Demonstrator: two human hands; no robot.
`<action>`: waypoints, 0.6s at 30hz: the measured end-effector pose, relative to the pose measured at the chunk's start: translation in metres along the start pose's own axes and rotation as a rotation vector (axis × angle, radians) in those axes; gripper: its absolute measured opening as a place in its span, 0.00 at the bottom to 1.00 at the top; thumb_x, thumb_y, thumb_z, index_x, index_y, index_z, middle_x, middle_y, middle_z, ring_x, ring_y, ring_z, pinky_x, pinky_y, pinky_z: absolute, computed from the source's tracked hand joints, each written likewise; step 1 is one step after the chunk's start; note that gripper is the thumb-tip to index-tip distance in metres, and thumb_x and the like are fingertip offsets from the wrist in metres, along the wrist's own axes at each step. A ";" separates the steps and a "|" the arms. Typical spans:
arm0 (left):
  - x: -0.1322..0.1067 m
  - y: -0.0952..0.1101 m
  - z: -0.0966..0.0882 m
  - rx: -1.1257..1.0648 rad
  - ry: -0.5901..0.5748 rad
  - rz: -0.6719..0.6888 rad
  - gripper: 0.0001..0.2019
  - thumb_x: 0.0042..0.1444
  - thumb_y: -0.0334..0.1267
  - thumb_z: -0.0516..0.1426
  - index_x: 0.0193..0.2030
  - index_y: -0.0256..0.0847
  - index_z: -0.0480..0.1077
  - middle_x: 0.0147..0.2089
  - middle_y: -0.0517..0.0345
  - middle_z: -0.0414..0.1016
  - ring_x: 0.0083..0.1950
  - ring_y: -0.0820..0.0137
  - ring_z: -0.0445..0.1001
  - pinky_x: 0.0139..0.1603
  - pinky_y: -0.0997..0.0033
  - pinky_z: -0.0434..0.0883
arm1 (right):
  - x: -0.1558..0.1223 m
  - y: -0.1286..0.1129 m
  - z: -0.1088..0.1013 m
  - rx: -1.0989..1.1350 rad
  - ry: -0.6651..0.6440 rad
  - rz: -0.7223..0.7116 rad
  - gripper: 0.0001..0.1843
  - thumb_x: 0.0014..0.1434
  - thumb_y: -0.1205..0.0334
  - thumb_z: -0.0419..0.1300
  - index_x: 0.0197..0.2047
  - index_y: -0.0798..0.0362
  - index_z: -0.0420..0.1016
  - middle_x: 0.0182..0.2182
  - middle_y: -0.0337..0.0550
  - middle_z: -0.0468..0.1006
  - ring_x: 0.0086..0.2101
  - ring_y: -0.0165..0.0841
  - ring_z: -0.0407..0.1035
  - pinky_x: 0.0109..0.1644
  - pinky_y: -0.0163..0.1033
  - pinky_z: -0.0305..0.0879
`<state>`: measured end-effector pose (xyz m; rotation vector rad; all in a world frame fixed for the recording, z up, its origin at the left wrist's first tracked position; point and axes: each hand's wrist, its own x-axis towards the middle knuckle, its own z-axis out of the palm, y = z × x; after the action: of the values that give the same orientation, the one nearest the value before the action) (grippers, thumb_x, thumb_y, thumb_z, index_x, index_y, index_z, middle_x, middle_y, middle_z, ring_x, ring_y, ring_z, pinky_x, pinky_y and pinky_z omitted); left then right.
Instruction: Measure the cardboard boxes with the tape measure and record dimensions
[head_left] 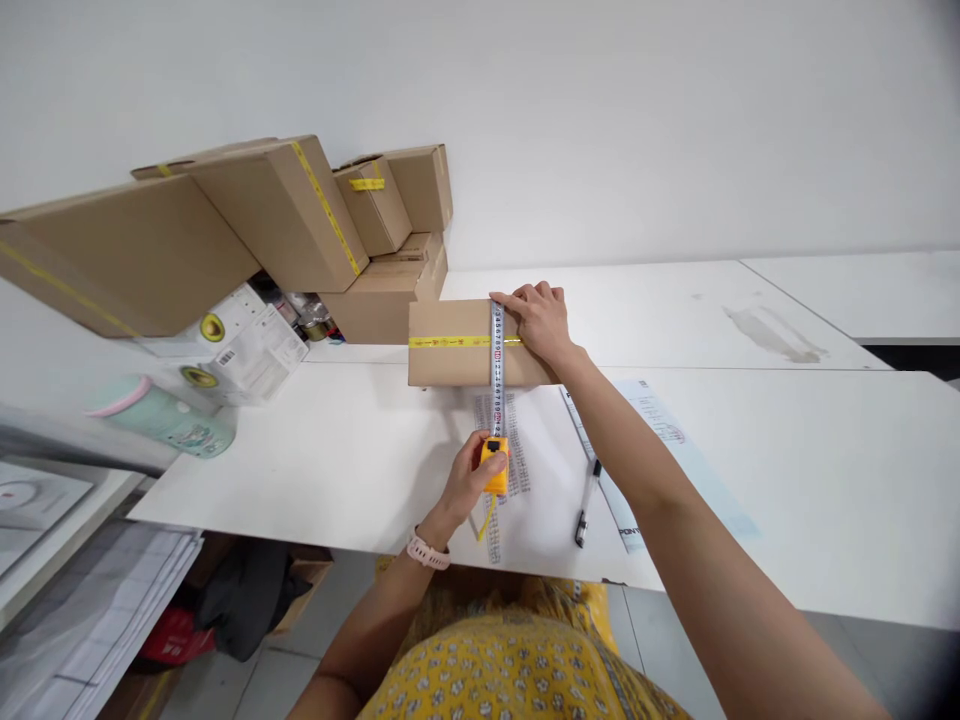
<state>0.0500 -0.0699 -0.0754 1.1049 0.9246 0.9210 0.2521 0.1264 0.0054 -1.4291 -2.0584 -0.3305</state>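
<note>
A small cardboard box (pixel 450 345) with a yellow tape stripe lies on the white table (pixel 330 450). A white measuring tape blade (pixel 496 360) runs across the box top toward me. My right hand (pixel 540 320) rests on the box, fingers pressed flat on the far end of the blade. My left hand (pixel 469 485) is closed around the yellow tape measure case (pixel 495 465), just in front of the box. Printed sheets (pixel 525 470) lie under the case.
A pen (pixel 586 505) lies on papers right of my left hand. Stacked cardboard boxes (pixel 300 215) lean at the back left, with white product boxes (pixel 240 345) and a mint bottle (pixel 161 415) below them. A second white table (pixel 825 410) extends right.
</note>
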 end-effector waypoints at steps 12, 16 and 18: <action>0.007 -0.012 -0.006 0.004 -0.043 0.043 0.24 0.55 0.54 0.67 0.50 0.41 0.69 0.42 0.56 0.75 0.37 0.70 0.72 0.37 0.70 0.70 | -0.002 0.000 0.002 0.012 0.033 0.012 0.31 0.70 0.71 0.43 0.64 0.36 0.75 0.48 0.47 0.77 0.45 0.45 0.59 0.50 0.49 0.51; 0.006 -0.012 -0.006 0.008 -0.044 0.052 0.24 0.56 0.54 0.66 0.50 0.41 0.69 0.43 0.55 0.75 0.37 0.70 0.72 0.38 0.70 0.70 | -0.003 -0.002 0.000 -0.022 0.025 0.022 0.30 0.71 0.70 0.42 0.65 0.37 0.74 0.47 0.47 0.78 0.46 0.44 0.60 0.51 0.49 0.52; 0.002 -0.013 -0.006 -0.012 -0.040 0.058 0.25 0.55 0.54 0.66 0.52 0.41 0.68 0.45 0.54 0.75 0.38 0.69 0.73 0.39 0.69 0.72 | -0.004 -0.005 0.000 -0.055 0.023 0.047 0.29 0.73 0.68 0.41 0.68 0.40 0.69 0.44 0.48 0.78 0.46 0.45 0.61 0.51 0.49 0.53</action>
<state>0.0468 -0.0688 -0.0892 1.1411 0.8566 0.9478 0.2487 0.1216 0.0040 -1.4966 -2.0083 -0.3858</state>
